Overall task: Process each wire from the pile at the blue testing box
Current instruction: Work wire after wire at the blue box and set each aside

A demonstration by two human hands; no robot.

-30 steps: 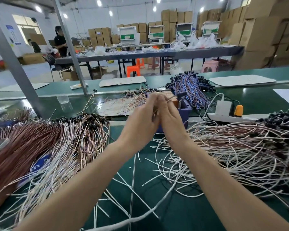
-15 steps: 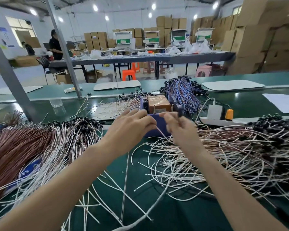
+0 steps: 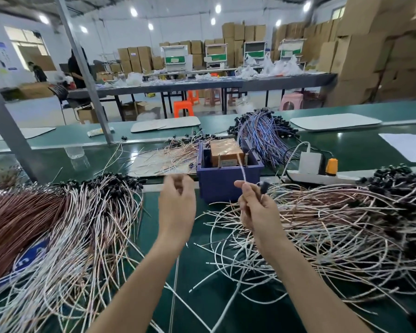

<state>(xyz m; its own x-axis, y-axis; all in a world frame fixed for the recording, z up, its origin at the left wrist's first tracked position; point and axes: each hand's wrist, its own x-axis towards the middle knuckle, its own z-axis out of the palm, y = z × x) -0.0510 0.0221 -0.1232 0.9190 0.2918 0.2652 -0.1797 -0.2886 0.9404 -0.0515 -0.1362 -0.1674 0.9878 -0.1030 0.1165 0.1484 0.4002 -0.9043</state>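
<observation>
A bare strip of green mat (image 3: 197,272) ran toward the blue testing box (image 3: 228,179), wire piles (image 3: 334,227) crowding both sides.

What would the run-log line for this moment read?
right hand: pinches white wire in front of blue testing box | left hand: curled, contents blurred | wire pile: right of hands

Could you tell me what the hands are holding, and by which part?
The right hand pinches a white wire beside its black plug; whether the left hand holds anything cannot be told.
</observation>
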